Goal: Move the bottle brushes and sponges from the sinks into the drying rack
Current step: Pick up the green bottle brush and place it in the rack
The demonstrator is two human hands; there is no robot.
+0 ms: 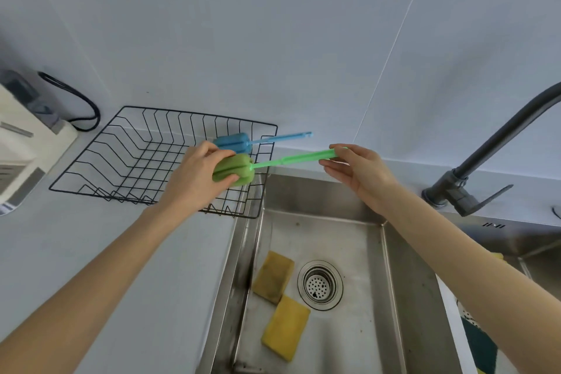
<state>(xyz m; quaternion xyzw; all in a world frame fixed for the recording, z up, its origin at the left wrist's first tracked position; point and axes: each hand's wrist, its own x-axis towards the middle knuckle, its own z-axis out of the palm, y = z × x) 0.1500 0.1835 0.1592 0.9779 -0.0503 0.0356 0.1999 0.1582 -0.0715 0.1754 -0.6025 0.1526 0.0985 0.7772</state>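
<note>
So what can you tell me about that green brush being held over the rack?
The green bottle brush has a chunky, grooved foam-like head and a long, thin, plastic-looking handle of the same green. It lies roughly level in the air, above the right edge of the black wire drying rack. The left hand grips the head, while the right hand pinches the handle's far end. A blue brush lies just behind it in the rack.

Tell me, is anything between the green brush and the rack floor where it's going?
Nothing visible blocks it. The green brush, held by the left hand and right hand, is over the rack; the blue brush lies just behind it, leaving open wire alongside.
</note>
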